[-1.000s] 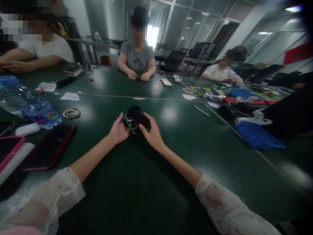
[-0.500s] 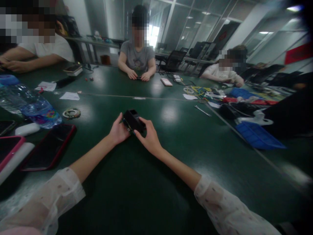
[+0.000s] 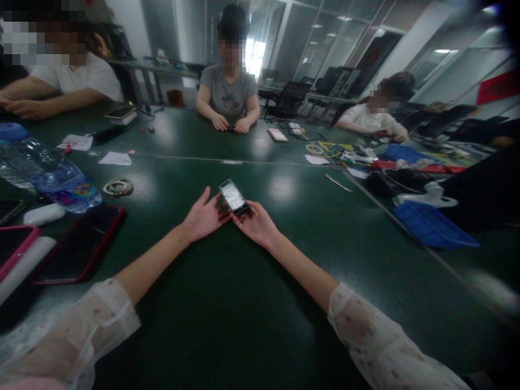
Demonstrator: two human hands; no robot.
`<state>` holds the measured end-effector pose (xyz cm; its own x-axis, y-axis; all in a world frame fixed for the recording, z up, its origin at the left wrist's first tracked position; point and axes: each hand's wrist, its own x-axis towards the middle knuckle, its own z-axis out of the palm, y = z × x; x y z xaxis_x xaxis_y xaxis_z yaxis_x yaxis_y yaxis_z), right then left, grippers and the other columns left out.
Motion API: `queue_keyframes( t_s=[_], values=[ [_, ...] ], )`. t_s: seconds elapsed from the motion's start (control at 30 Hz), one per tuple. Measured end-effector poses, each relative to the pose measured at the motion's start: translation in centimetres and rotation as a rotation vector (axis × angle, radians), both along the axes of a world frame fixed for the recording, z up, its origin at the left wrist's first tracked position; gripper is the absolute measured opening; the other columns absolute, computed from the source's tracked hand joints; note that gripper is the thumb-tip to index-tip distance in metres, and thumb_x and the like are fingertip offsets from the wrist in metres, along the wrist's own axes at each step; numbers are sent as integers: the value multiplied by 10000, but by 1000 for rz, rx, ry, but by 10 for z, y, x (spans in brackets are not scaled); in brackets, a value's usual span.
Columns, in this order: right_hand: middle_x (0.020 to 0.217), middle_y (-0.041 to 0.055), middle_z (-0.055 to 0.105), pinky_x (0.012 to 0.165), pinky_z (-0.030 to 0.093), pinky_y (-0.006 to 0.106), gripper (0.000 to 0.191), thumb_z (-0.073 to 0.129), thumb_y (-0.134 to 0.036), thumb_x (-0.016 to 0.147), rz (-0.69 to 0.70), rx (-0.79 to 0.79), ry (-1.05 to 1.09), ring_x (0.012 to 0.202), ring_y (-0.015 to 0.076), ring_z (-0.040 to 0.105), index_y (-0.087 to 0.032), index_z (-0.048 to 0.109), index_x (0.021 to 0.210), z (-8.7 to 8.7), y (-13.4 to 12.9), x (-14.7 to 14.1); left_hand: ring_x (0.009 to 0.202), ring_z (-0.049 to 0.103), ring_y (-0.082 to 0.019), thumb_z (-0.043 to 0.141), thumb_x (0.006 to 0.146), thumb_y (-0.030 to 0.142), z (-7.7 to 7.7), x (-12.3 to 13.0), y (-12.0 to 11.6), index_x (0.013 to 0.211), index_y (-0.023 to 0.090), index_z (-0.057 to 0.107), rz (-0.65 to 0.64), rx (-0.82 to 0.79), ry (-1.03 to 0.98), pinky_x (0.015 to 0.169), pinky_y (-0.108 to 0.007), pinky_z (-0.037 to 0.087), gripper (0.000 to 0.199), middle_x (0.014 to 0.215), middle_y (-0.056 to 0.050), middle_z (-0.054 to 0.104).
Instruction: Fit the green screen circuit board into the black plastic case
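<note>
A small black phone (image 3: pixel 233 197) is held tilted over the table in front of me, its bright whitish face with dark marks turned up; the marks are too small to read. My right hand (image 3: pixel 260 223) grips its lower right end, the thumb along the edge and the fingers underneath. Beside it on the left, my left hand (image 3: pixel 205 218) is open, palm up with the thumb spread away. Its fingertips reach the phone's lower left edge; whether they bear any weight I cannot tell.
On the green table (image 3: pixel 252 303), a large water bottle (image 3: pixel 65 181), a red-edged phone (image 3: pixel 81 246) and a coiled bracelet-like ring (image 3: pixel 117 187) lie left. A wrench (image 3: pixel 338 183), tangled cables (image 3: pixel 331 149) and a blue tray (image 3: pixel 434 225) are right. Several people sit around, one person (image 3: pixel 229 92) opposite.
The phone has been turned over from its dark back to its bright face. My right hand has shifted to its lower end, and my left fingers have opened out from around it.
</note>
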<state>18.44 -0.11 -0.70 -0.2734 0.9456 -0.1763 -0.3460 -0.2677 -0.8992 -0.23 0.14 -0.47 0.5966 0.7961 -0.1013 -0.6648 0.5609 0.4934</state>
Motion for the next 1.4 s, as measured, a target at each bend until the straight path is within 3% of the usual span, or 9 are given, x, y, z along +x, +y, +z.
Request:
queue_keyframes(
  t_s=[0.13, 0.37, 0.47, 0.6, 0.77, 0.93, 1.17, 1.4],
  values=[
    [875, 55, 704, 965, 556, 441, 136, 499, -296, 899, 61, -104, 92, 858, 194, 679, -211, 604, 879, 1, 0, 1, 923, 666, -231, 306, 994, 576, -1, -2, 2, 1114, 219, 617, 15, -15, 14, 858, -362, 474, 488, 974, -77, 706],
    [901, 63, 676, 908, 586, 430, 169, 483, -341, 910, 92, 3, -13, 803, 188, 665, -208, 575, 958, -4, 0, -3, 918, 672, -245, 345, 973, 585, -4, -3, 4, 1142, 204, 615, 15, -22, 2, 837, -374, 497, 497, 967, -92, 708],
    [967, 53, 657, 862, 603, 425, 211, 529, -377, 889, 20, 123, -92, 821, 185, 661, -234, 523, 1044, -9, -1, -8, 943, 670, -250, 334, 976, 593, -5, -4, 5, 1145, 184, 626, 16, -26, -6, 839, -371, 499, 530, 980, -107, 711],
    [1150, 84, 601, 805, 616, 411, 449, 571, -422, 873, -107, 331, -305, 945, 202, 662, -253, 422, 1262, -14, -10, -17, 944, 675, -248, 303, 989, 602, -3, -5, 4, 1097, 150, 649, 3, -50, -33, 872, -373, 494, 580, 970, -115, 718],
    [1321, 131, 522, 1029, 483, 515, 559, 625, -338, 861, -43, 809, -816, 1247, 287, 533, -238, 396, 1361, -9, -26, -20, 1019, 669, -282, 265, 991, 618, 6, -3, -1, 1188, 106, 630, 14, -79, -24, 958, -407, 455, 659, 1030, -143, 720],
    [1302, 148, 515, 957, 521, 522, 605, 587, -313, 882, -31, 925, -1021, 1162, 304, 580, -239, 325, 1423, -6, -32, -21, 1044, 665, -291, 316, 989, 602, 8, -1, -1, 1313, 82, 552, 82, -105, 0, 1029, -433, 403, 657, 1115, -164, 708],
    [1315, 145, 524, 968, 517, 503, 591, 587, -280, 873, -80, 927, -962, 1158, 289, 585, -228, 345, 1409, -6, -33, -20, 1059, 657, -296, 348, 972, 617, 2, -3, 2, 1359, 63, 498, 76, -106, -12, 1043, -430, 391, 693, 1122, -177, 702],
    [1353, 124, 517, 953, 528, 471, 562, 583, -315, 890, -258, 918, -793, 1173, 268, 578, -258, 364, 1404, -4, -32, -18, 1067, 656, -299, 372, 964, 606, -1, -5, 4, 1306, 116, 540, 73, -96, -30, 999, -444, 433, 620, 1115, -159, 705]
  ],
)
